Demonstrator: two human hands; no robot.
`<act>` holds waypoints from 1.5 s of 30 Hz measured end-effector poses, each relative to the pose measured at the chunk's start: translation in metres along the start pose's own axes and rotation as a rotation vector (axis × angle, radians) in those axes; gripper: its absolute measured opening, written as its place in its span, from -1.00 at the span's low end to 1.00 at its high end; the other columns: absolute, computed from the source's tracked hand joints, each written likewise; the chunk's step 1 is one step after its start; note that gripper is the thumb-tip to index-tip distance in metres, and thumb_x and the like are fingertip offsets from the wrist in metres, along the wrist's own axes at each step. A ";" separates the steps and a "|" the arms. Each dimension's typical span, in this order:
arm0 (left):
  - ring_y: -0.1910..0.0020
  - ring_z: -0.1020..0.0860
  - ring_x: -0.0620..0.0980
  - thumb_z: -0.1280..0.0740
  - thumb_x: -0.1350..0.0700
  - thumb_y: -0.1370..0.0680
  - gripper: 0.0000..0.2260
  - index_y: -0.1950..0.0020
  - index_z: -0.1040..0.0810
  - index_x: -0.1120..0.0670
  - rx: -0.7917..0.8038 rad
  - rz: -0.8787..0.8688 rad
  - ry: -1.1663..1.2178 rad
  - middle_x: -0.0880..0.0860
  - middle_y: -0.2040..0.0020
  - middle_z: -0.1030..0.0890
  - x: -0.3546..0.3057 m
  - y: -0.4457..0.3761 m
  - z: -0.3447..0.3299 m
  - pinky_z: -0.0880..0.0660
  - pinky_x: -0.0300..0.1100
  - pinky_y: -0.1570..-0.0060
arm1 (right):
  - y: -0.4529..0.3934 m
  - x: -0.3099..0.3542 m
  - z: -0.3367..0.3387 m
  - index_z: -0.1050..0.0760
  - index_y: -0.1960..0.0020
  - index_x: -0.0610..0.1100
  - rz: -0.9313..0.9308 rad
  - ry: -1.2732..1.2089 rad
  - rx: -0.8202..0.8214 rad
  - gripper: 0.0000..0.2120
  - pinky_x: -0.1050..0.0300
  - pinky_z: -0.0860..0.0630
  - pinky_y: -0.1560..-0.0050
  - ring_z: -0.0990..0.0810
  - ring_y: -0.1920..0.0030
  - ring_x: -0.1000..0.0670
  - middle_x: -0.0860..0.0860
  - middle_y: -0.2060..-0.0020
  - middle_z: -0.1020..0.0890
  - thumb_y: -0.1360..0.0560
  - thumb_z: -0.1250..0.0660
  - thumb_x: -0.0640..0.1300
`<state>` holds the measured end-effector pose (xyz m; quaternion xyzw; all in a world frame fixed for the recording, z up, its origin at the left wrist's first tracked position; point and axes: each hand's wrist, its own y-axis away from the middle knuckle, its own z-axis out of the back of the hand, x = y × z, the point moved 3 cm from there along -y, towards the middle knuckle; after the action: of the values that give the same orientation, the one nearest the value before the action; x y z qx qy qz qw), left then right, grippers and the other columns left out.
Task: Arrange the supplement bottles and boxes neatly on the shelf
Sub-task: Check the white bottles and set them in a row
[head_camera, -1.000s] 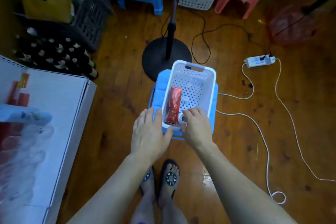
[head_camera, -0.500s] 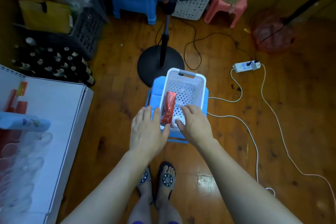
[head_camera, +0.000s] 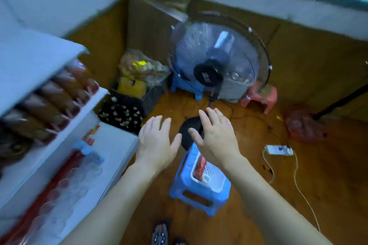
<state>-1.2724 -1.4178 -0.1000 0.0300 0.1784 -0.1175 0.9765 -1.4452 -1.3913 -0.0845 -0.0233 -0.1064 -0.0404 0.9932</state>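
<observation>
Both hands hover in the air, empty, with fingers spread and relaxed: the left hand [head_camera: 157, 141] over the edge of the white shelf [head_camera: 111, 157], the right hand [head_camera: 216, 137] in front of the fan's black base [head_camera: 189, 131]. The red box [head_camera: 200, 168] lies in the white basket [head_camera: 211, 177], which sits on the blue stool [head_camera: 197, 191], just below and behind the right wrist; neither hand touches it. The left hand is a little farther from it, off to the left. On the shelf's upper tier blurred brown bottles [head_camera: 57, 97] lie in a row; the lower tier carries red boxes [head_camera: 87, 141] and clear bottles [head_camera: 65, 195], too blurred to tell how neatly they stand
</observation>
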 end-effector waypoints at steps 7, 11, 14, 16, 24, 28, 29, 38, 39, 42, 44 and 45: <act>-0.47 -0.32 0.12 0.00 -0.28 -0.51 -0.33 -0.45 -0.44 0.09 -0.290 0.212 -0.056 0.11 -0.44 -0.44 0.042 0.092 0.145 -0.26 0.07 -0.47 | 0.013 0.122 0.102 -0.41 -0.47 -0.13 0.392 -0.013 -0.063 -0.34 -0.20 -0.38 -0.42 -0.38 -0.47 -0.22 -0.14 -0.41 -0.49 -0.59 0.00 0.29; -0.52 -0.23 0.10 0.06 -0.30 -0.53 -0.31 -0.50 -0.37 0.07 -0.380 0.389 -0.127 0.09 -0.51 -0.35 0.080 0.180 0.200 -0.16 0.02 -0.51 | 0.046 0.200 0.124 -0.32 -0.54 -0.07 0.624 -0.028 -0.033 -0.27 -0.16 -0.29 -0.50 -0.28 -0.54 -0.16 -0.09 -0.50 -0.40 -0.57 0.11 0.35; -0.53 -0.22 0.09 -0.05 -0.27 -0.60 -0.40 -0.52 -0.35 0.06 -0.451 0.530 -0.171 0.08 -0.53 -0.32 0.107 0.254 0.225 -0.18 0.02 -0.49 | 0.083 0.258 0.132 -0.16 -0.61 -0.01 0.794 -0.038 0.008 -0.26 -0.09 -0.14 -0.58 -0.13 -0.60 -0.10 -0.03 -0.58 -0.25 -0.58 0.16 0.39; -0.48 -0.31 0.12 -0.02 -0.28 -0.56 -0.37 -0.47 -0.42 0.08 -0.512 0.614 -0.206 0.10 -0.47 -0.40 0.119 0.307 0.239 -0.27 0.05 -0.45 | 0.115 0.298 0.137 -0.05 -0.63 0.02 0.908 -0.044 0.061 -0.31 -0.05 -0.02 -0.59 -0.02 -0.62 -0.06 0.02 -0.62 -0.13 -0.62 0.09 0.36; -0.39 -0.43 0.15 -0.04 -0.24 -0.55 -0.38 -0.40 -0.49 0.13 -0.671 0.932 -0.281 0.11 -0.38 -0.50 0.157 0.523 0.274 -0.38 0.06 -0.37 | 0.278 0.443 0.137 -0.01 -0.62 0.01 1.297 -0.065 0.121 -0.30 -0.04 -0.05 -0.60 -0.01 -0.62 -0.06 0.00 -0.61 -0.13 -0.61 0.09 0.36; -0.39 -0.42 0.12 -0.03 -0.25 -0.55 -0.38 -0.41 -0.48 0.12 -0.709 1.067 -0.329 0.09 -0.38 -0.50 0.176 0.628 0.280 -0.39 0.05 -0.38 | 0.367 0.503 0.127 -0.06 -0.62 0.01 1.431 -0.115 0.135 -0.15 -0.08 -0.09 -0.59 -0.07 -0.61 -0.09 -0.01 -0.60 -0.19 -0.47 0.30 0.43; -0.39 -0.42 0.12 -0.04 -0.25 -0.55 -0.39 -0.41 -0.48 0.11 -0.716 1.097 -0.336 0.09 -0.37 -0.50 0.181 0.651 0.281 -0.41 0.05 -0.37 | 0.387 0.516 0.124 -0.08 -0.61 0.00 1.458 -0.114 0.142 -0.14 -0.09 -0.11 -0.58 -0.10 -0.60 -0.11 -0.03 -0.59 -0.21 -0.46 0.30 0.42; -0.41 -0.40 0.13 -0.02 -0.24 -0.56 -0.40 -0.41 -0.47 0.11 -0.738 1.301 -0.364 0.10 -0.38 -0.49 0.239 0.794 0.283 -0.41 0.07 -0.37 | 0.516 0.627 0.096 -0.23 -0.57 -0.07 1.643 -0.152 0.142 -0.22 -0.09 -0.23 -0.53 -0.24 -0.55 -0.12 -0.06 -0.51 -0.36 -0.53 0.20 0.36; -0.43 -0.38 0.14 -0.02 -0.24 -0.56 -0.40 -0.42 -0.46 0.11 -0.740 1.313 -0.365 0.11 -0.40 -0.48 0.250 0.806 0.285 -0.40 0.09 -0.38 | 0.527 0.642 0.092 -0.23 -0.57 -0.06 1.659 -0.162 0.139 -0.22 -0.10 -0.24 -0.54 -0.24 -0.55 -0.13 -0.06 -0.51 -0.36 -0.53 0.19 0.36; -0.42 -0.39 0.16 -0.03 -0.23 -0.57 -0.41 -0.40 -0.47 0.11 -0.761 1.345 -0.381 0.13 -0.39 -0.48 0.284 0.837 0.293 -0.42 0.12 -0.36 | 0.556 0.687 0.075 -0.26 -0.56 -0.06 1.697 -0.168 0.136 -0.23 -0.11 -0.25 -0.53 -0.25 -0.55 -0.16 -0.08 -0.51 -0.37 -0.54 0.18 0.35; -0.43 -0.38 0.18 -0.03 -0.24 -0.57 -0.40 -0.42 -0.45 0.11 -0.771 1.378 -0.372 0.14 -0.41 -0.46 0.305 0.856 0.299 -0.41 0.13 -0.36 | 0.573 0.719 0.064 -0.35 -0.52 -0.10 1.712 -0.208 0.148 -0.26 -0.18 -0.33 -0.47 -0.34 -0.50 -0.21 -0.12 -0.46 -0.45 -0.56 0.10 0.33; -0.43 -0.37 0.18 -0.03 -0.24 -0.57 -0.40 -0.43 -0.44 0.10 -0.764 1.389 -0.373 0.13 -0.43 -0.45 0.316 0.867 0.303 -0.41 0.14 -0.36 | 0.583 0.734 0.060 -0.38 -0.49 -0.13 1.724 -0.231 0.158 -0.28 -0.21 -0.38 -0.43 -0.38 -0.47 -0.24 -0.15 -0.42 -0.48 -0.56 0.07 0.32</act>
<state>-0.6739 -0.6761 0.0860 -0.2216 -0.0188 0.5809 0.7830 -0.6927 -0.8626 0.1090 -0.0307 -0.1543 0.7352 0.6593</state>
